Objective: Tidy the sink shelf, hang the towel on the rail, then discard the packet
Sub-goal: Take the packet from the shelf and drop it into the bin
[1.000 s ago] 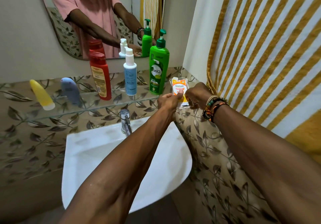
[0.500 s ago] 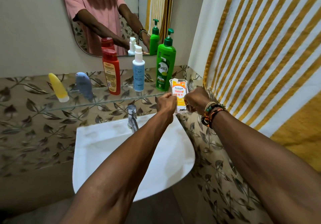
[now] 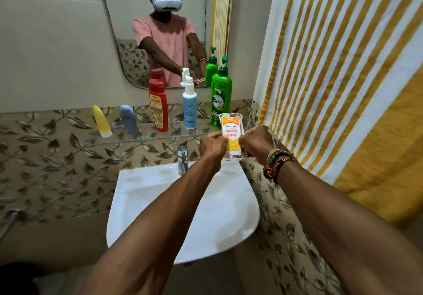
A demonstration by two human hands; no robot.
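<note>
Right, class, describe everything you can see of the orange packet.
The packet is a small glossy pouch, seemingly plastic, with clear edges and a white-orange-yellow label reading Centrum. It is held upright, label towards the camera, before the right end of the glass shelf. The left hand pinches its left edge, the right hand its right.

- The towel (image 3: 343,77) is white with mustard-yellow stripes and a broad yellow band at its lower edge.
- The packet (image 3: 231,132) is white on top, orange in the middle and yellow below.
- The pump bottle (image 3: 220,102) is bright green.
- The tall bottle (image 3: 158,106) is red with a yellow label.
- The spray bottle (image 3: 189,106) is white above and pale blue below.
- The yellow tube (image 3: 101,121) has a white cap.
- The second tube (image 3: 128,120) is grey-blue.
- The wall tiles (image 3: 45,157) are beige with a brown-grey leaf pattern.
- The sink (image 3: 148,203) is white.
- The bracelets (image 3: 277,164) mix green, orange, black and tan.
- The shirt (image 3: 164,40) in the mirror is pink.
</note>
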